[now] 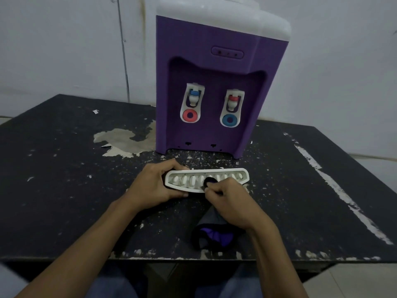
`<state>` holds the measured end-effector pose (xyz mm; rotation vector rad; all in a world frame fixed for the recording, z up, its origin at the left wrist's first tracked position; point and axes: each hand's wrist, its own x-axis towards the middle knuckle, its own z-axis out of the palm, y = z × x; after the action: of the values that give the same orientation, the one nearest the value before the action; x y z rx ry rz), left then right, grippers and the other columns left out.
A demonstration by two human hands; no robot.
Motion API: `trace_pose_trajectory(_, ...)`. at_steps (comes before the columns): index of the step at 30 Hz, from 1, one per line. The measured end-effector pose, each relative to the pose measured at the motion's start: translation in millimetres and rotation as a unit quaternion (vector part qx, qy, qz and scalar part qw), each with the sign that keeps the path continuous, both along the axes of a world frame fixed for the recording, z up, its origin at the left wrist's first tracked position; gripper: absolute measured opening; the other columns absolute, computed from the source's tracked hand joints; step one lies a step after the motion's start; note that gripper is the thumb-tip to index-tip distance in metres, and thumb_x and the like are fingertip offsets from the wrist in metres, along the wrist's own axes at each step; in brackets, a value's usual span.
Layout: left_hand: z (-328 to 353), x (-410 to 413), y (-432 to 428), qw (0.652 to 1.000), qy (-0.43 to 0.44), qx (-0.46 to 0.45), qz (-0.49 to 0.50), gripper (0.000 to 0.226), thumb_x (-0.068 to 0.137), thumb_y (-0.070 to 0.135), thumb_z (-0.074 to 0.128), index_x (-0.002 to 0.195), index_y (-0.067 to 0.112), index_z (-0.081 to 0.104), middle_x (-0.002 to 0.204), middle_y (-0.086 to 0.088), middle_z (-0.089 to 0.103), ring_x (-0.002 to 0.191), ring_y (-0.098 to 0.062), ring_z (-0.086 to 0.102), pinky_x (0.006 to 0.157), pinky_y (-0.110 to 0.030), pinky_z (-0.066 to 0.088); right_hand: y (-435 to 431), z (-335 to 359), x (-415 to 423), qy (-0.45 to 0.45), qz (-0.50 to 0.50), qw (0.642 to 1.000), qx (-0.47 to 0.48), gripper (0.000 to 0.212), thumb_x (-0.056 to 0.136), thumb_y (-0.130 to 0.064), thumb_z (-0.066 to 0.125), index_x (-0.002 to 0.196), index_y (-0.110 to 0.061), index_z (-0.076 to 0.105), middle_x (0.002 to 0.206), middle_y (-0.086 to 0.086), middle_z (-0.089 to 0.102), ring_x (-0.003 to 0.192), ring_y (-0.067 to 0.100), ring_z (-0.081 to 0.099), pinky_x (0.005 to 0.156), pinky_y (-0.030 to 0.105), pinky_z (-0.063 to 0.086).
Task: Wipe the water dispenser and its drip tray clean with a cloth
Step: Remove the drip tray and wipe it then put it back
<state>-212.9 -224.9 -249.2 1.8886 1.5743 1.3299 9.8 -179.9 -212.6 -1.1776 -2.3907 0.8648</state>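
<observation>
A purple water dispenser (217, 82) with a white top and two taps stands at the back of the table. Its white slotted drip tray (236, 176) is off the machine and lies in front of it. My left hand (152, 186) grips the tray's left end. My right hand (227, 201) pinches a dark cloth (214, 231) with a purple patch. A fold of the cloth is pressed into a slot near the tray's middle. The rest of the cloth hangs down onto the table under my right wrist.
The table (64, 190) is black with chipped, peeling paint and a bare pale patch (122, 140) left of the dispenser. A grey wall stands behind, with a thin cable (123, 48) running down it. The table's front edge is close to my lap.
</observation>
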Motion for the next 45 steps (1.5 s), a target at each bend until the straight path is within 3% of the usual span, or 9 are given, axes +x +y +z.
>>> trace_pose_trajectory(3, 1, 1, 0, 1.0, 0.005, -0.007, -0.007, 0.049, 0.058, 0.024, 0.098, 0.099, 0.027, 0.071, 0.1, 0.015, 0.075, 0.091, -0.007, 0.072, 0.081, -0.036, 0.057, 0, 2, 7, 0.057, 0.021, 0.998, -0.014, 0.051, 0.099, -0.018, 0.054, 0.055, -0.013, 0.031, 0.051, -0.014, 0.027, 0.059, -0.006, 0.057, 0.062, 0.025, 0.036)
trace_pose_trajectory(6, 3, 1, 1, 1.0, 0.003, -0.008, -0.006, 0.049, 0.059, 0.024, 0.098, 0.098, 0.031, 0.07, 0.101, 0.014, 0.075, 0.091, -0.008, 0.072, 0.082, -0.036, 0.057, -5, 2, 11, 0.132, -0.002, 0.991, -0.03, 0.045, 0.101, -0.015, 0.053, 0.059, -0.003, 0.041, 0.053, -0.01, 0.029, 0.05, 0.001, 0.029, 0.055, 0.023, 0.03)
trace_pose_trajectory(11, 2, 1, 1, 1.0, 0.003, -0.006, -0.004, 0.049, 0.057, 0.021, 0.098, 0.096, 0.026, 0.069, 0.107, 0.02, 0.073, 0.096, -0.004, 0.071, 0.086, -0.033, 0.057, -2, -4, 22, 0.228, -0.104, 0.968, 0.003, 0.041, 0.103, -0.018, 0.051, 0.064, -0.004, 0.046, 0.057, -0.01, 0.031, 0.055, 0.007, 0.029, 0.051, 0.025, 0.027)
trace_pose_trajectory(14, 2, 1, 1, 1.0, 0.007, -0.011, 0.003, 0.049, 0.056, 0.022, 0.099, 0.096, 0.023, 0.07, 0.109, 0.023, 0.072, 0.097, -0.002, 0.07, 0.087, -0.03, 0.057, 5, -10, 28, 0.217, -0.122, 0.968, 0.028, 0.034, 0.102, -0.024, 0.05, 0.077, -0.002, 0.056, 0.061, -0.007, 0.038, 0.059, 0.007, 0.035, 0.054, 0.031, 0.032)
trace_pose_trajectory(19, 3, 2, 1, 1.0, 0.006, -0.015, 0.002, 0.048, 0.056, 0.022, 0.098, 0.095, 0.022, 0.069, 0.108, 0.024, 0.071, 0.097, 0.0, 0.069, 0.086, -0.023, 0.056, 0, -12, 23, 0.181, -0.067, 0.978, 0.077, 0.027, 0.104, -0.024, 0.047, 0.079, -0.019, 0.055, 0.069, 0.004, 0.051, 0.061, 0.012, 0.044, 0.063, 0.039, 0.041)
trace_pose_trajectory(26, 3, 2, 1, 1.0, -0.002, -0.022, 0.001, 0.048, 0.057, 0.021, 0.098, 0.096, 0.019, 0.07, 0.105, 0.024, 0.071, 0.094, -0.002, 0.07, 0.083, -0.022, 0.056, -4, -17, 15, 0.168, -0.049, 0.979, 0.107, 0.011, 0.102, -0.031, 0.051, 0.105, -0.037, 0.06, 0.087, -0.01, 0.066, 0.078, 0.012, 0.062, 0.071, 0.037, 0.051)
trace_pose_trajectory(30, 3, 3, 2, 1.0, -0.001, -0.019, 0.002, 0.049, 0.058, 0.022, 0.098, 0.098, 0.02, 0.071, 0.099, 0.018, 0.073, 0.089, -0.006, 0.071, 0.079, -0.027, 0.057, -6, -16, 7, 0.117, -0.043, 0.986, 0.111, 0.028, 0.101, -0.033, 0.052, 0.127, -0.03, 0.062, 0.109, -0.019, 0.066, 0.098, 0.0, 0.061, 0.084, 0.026, 0.049)
trace_pose_trajectory(35, 2, 1, 2, 1.0, -0.004, -0.025, -0.003, 0.048, 0.06, 0.023, 0.097, 0.1, 0.023, 0.071, 0.094, 0.008, 0.074, 0.086, -0.014, 0.071, 0.076, -0.036, 0.056, -8, -4, -8, -0.088, -0.002, 0.969, 0.231, 0.038, 0.102, -0.039, 0.041, 0.139, -0.035, 0.05, 0.111, -0.005, 0.061, 0.103, 0.022, 0.06, 0.083, 0.041, 0.047)
trace_pose_trajectory(45, 3, 0, 2, 0.999, -0.005, -0.04, -0.012, 0.05, 0.061, 0.02, 0.097, 0.104, 0.023, 0.07, 0.095, 0.008, 0.073, 0.088, -0.015, 0.07, 0.08, -0.036, 0.056, 8, 27, -15, -0.292, 0.101, 0.876, 0.37, 0.026, 0.105, -0.036, 0.038, 0.127, -0.039, 0.051, 0.114, -0.001, 0.061, 0.098, 0.028, 0.064, 0.084, 0.043, 0.045)
